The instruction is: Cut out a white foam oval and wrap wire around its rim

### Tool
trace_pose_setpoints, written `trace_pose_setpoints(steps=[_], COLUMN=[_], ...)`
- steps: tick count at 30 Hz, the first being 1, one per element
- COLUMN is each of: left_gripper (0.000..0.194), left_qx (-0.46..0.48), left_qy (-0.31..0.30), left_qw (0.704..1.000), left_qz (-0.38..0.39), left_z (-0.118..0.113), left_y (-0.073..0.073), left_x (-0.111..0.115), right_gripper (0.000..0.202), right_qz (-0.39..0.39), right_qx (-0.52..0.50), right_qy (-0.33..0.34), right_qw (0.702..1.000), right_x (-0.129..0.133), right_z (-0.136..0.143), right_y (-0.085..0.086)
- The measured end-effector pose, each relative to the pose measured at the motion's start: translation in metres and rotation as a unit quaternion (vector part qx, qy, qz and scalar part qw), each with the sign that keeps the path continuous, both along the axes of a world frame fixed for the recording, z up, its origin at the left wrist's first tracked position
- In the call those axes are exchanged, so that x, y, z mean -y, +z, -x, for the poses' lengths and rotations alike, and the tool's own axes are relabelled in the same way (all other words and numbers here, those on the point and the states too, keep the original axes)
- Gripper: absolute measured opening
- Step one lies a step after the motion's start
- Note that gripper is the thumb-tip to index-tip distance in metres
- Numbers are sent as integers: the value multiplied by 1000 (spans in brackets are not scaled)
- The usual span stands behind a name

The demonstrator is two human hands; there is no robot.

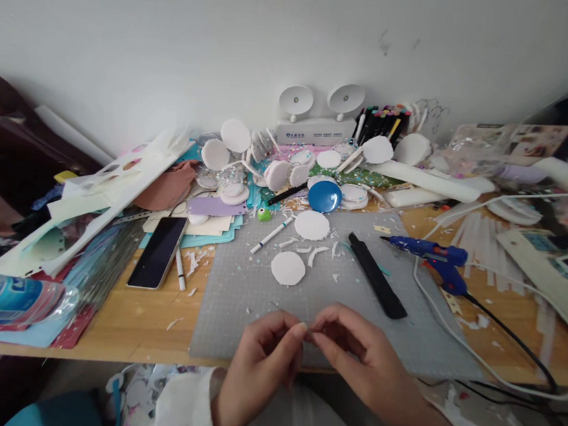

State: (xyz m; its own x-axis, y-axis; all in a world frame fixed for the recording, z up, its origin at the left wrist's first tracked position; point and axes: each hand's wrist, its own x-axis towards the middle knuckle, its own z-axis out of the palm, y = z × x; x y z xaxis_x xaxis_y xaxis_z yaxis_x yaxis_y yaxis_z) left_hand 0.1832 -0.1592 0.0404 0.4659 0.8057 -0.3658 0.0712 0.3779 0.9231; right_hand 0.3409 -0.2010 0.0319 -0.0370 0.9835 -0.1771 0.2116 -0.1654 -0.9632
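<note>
Close together over the front edge of the grey cutting mat (240, 288), my left hand (266, 361) and my right hand (359, 358) meet at the fingertips. Both are pinched closed, and whatever lies between the fingers is too small to name. Just beyond them on the mat rest two white foam discs, a nearer one (288, 268) and a farther one (311, 225). Curled white scraps (314, 254) are scattered beside the discs. A white pen (271, 234) lies to their left, and a long black tool (377, 278), perhaps a sheathed cutter, lies to their right.
A blue glue gun (427, 250) with its cord lies at the right. On the left are a phone (158, 253) and a plastic bottle (15, 301). Along the wall, more foam discs, a blue round lid (325, 196), markers (385, 124) and a twin-headed lamp (315, 129) crowd the back.
</note>
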Motion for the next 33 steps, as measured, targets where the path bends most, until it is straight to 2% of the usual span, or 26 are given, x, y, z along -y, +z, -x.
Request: trace_pose_setpoints(steps=[17,22,33], left_gripper=[45,47,47], left_qx=[26,14,-14], left_qy=[19,17,-3], left_qw=[999,1000,1000], left_qz=[11,-6,-18], left_z=[1,1,4], left_y=[2,2,-1], left_x=[3,3,1], right_gripper=[9,11,10], right_qz=[-32,-44,-130], right_qx=[14,38,87], right_qy=[14,18,37], right_qw=[999,998,987], right_x=[-3,-4,-2], right_z=[0,1,2], right_y=[4,6,3])
